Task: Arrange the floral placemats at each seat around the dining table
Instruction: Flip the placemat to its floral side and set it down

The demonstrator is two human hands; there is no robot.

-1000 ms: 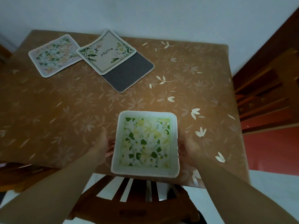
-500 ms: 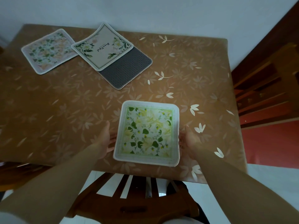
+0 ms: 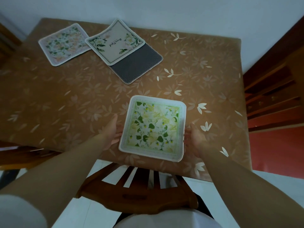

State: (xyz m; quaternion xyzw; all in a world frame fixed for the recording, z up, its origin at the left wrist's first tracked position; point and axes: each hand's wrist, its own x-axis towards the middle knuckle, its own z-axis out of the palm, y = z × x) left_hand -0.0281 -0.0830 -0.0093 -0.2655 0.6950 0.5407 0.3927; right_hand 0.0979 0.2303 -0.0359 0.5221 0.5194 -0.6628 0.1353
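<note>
Main risk as I read it: my palms flank the green-leaf placemat point(image 3: 153, 128), and any uneven push would skew it off square to the near table edge or slide it on the glossy brown floral tablecloth point(image 3: 69, 102); its near edge lies close to that edge above the wooden chair back point(image 3: 138, 193), so pulling back too far could let it overhang. Going left to right: far left, the pink floral placemat point(image 3: 63, 43) lies flat, and just beside it, edges touching or barely overlapping, the lettered cream placemat point(image 3: 115, 41) lies partly atop a grey mat point(image 3: 139, 66), apparently one face down. Those three are bunched at the far side, not at seats, so I judge most of the task undone; grabbing the cream one carelessly could drag the grey one with it. Nearer me, my left hand point(image 3: 110, 130) is open and held on edge at the green mat's left side, fingers seemingly tucked at or under its border; I cannot tell whether they pinch it. The mat lies between both hands, flat on the cloth. My right hand point(image 3: 195, 139) is open too, palm inward, just beside the right edge, gripping nothing that I can see.
</note>
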